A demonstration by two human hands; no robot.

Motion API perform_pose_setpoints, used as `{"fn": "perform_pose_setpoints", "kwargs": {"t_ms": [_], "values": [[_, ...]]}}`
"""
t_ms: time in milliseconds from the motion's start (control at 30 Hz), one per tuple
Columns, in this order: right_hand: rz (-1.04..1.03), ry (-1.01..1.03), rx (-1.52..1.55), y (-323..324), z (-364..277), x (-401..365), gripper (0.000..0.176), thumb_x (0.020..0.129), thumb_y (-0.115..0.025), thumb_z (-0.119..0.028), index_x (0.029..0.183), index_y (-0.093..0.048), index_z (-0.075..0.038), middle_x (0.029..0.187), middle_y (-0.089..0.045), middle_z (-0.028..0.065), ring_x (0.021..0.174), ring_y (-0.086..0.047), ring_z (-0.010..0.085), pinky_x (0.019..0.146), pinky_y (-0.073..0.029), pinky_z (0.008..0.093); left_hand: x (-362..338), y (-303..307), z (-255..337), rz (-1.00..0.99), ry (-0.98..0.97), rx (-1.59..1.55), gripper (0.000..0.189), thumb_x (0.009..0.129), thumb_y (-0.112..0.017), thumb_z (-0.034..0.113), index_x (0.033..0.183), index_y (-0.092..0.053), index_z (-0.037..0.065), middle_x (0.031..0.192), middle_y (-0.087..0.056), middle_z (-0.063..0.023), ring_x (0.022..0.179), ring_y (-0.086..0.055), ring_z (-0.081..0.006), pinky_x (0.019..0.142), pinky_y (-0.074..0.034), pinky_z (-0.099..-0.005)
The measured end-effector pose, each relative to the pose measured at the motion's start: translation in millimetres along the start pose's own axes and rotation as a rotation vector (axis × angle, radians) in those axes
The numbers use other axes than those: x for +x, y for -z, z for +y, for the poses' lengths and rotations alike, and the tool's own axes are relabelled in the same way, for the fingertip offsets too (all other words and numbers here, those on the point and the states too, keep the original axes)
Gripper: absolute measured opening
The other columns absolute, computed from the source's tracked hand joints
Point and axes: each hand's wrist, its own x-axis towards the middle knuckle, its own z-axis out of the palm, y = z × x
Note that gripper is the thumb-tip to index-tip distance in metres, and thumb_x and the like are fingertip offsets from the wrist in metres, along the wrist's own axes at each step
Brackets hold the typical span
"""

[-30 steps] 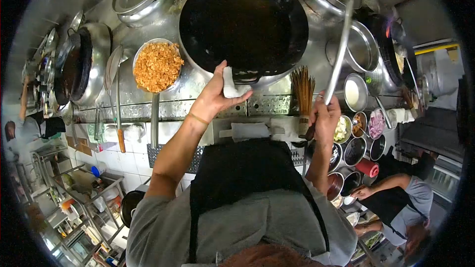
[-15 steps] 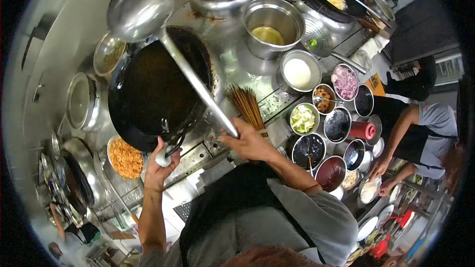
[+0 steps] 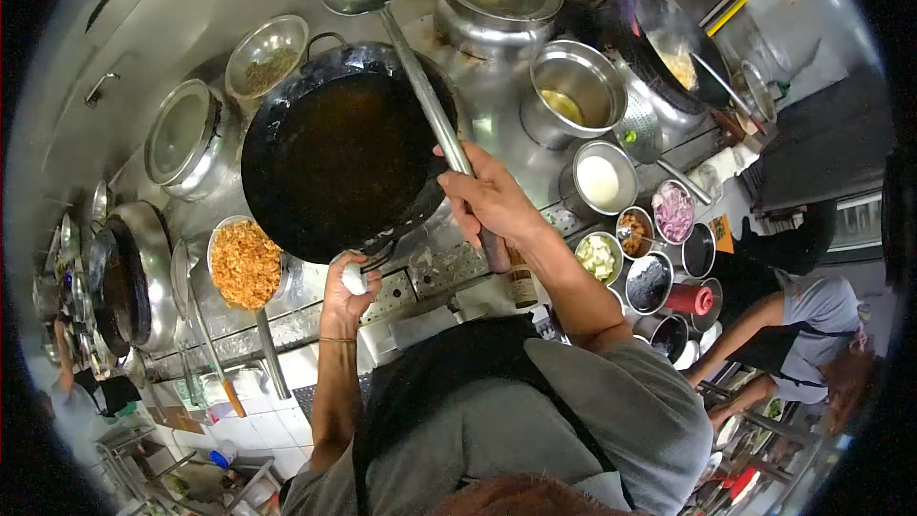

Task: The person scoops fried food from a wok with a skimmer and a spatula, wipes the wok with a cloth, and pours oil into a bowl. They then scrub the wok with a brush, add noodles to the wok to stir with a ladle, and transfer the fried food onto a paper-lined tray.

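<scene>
A big black wok (image 3: 339,167) with dark contents sits at the centre left. My left hand (image 3: 351,289) is closed around a white cloth at the wok's near handle. My right hand (image 3: 487,193) grips the shaft of a long steel ladle (image 3: 420,81). The ladle's bowl is raised past the wok's far right rim, near the back wall. Just left of my left hand stands a bowl of orange-brown food (image 3: 245,268).
Steel pots (image 3: 578,86) stand behind and right of the wok. Ingredient bowls, including chopped onion (image 3: 672,212), line the right side, with a red bottle (image 3: 690,299). A co-worker (image 3: 812,325) stands at the far right. Another wok (image 3: 119,282) is far left.
The view has shifted, so the ingredient bowls show further right and lower. My right hand now holds the ladle further up its shaft, with the handle end sticking out below my hand.
</scene>
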Motion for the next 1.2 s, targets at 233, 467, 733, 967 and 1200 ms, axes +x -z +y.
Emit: {"fn": "perform_pose_setpoints", "kwargs": {"t_ms": [233, 467, 733, 967, 1200], "values": [[0.119, -0.071, -0.296, 0.6, -16.6, 17.9, 0.041, 0.09, -0.059, -0.022, 0.121, -0.043, -0.001, 0.053, -0.048, 0.0006, 0.036, -0.045, 0.0104, 0.031, -0.037, 0.0257, 5.0, 3.4, -13.9, 0.094, -0.206, 0.101, 0.01, 0.077, -0.061, 0.014, 0.075, -0.054, 0.007, 0.07, -0.053, -0.0075, 0.057, -0.052, -0.0217, 0.045, -0.041, -0.0313], [0.127, -0.121, -0.493, -4.5, -17.0, 119.5, 0.016, 0.086, -0.056, -0.014, 0.087, -0.044, -0.003, 0.056, -0.046, 0.0045, 0.037, -0.044, 0.0144, 0.032, -0.039, 0.0307, 3.2, -5.7, -13.6, 0.002, -0.187, 0.122, 0.01, 0.077, -0.061, 0.011, 0.072, -0.054, 0.007, 0.066, -0.052, -0.0068, 0.053, -0.053, -0.0206, 0.043, -0.043, -0.0292], [0.022, -0.263, -0.472, -6.5, -14.5, 164.7, 0.014, 0.086, -0.055, -0.011, 0.084, -0.043, -0.003, 0.062, -0.047, 0.003, 0.042, -0.046, 0.0118, 0.034, -0.041, 0.0301, -0.6, -9.8, -16.5, 0.042, -0.182, 0.115, 0.009, 0.074, -0.061, 0.009, 0.07, -0.053, 0.007, 0.069, -0.055, -0.0082, 0.052, -0.053, -0.0201, 0.041, -0.042, -0.0287], [-0.041, -0.375, -0.44, -2.4, -31.5, 174.2, 0.023, 0.089, -0.054, -0.014, 0.069, -0.046, -0.008, 0.054, -0.045, 0.0013, 0.041, -0.045, 0.0116, 0.035, -0.039, 0.0297, -1.4, -13.3, -17.9, 0.136, -0.191, 0.15, 0.009, 0.075, -0.06, 0.011, 0.07, -0.053, 0.008, 0.068, -0.049, -0.0054, 0.054, -0.051, -0.0195, 0.043, -0.041, -0.0278], [-0.076, -0.407, -0.328, -5.3, -43.7, 175.0, 0.022, 0.086, -0.053, -0.01, 0.066, -0.045, -0.009, 0.056, -0.045, -0.0004, 0.042, -0.042, 0.0076, 0.036, -0.037, 0.0263, 0.7, -13.8, -21.0, 0.133, -0.186, 0.14, 0.01, 0.075, -0.06, 0.011, 0.069, -0.052, 0.008, 0.067, -0.048, -0.0051, 0.052, -0.049, -0.019, 0.043, -0.039, -0.0279]]}}
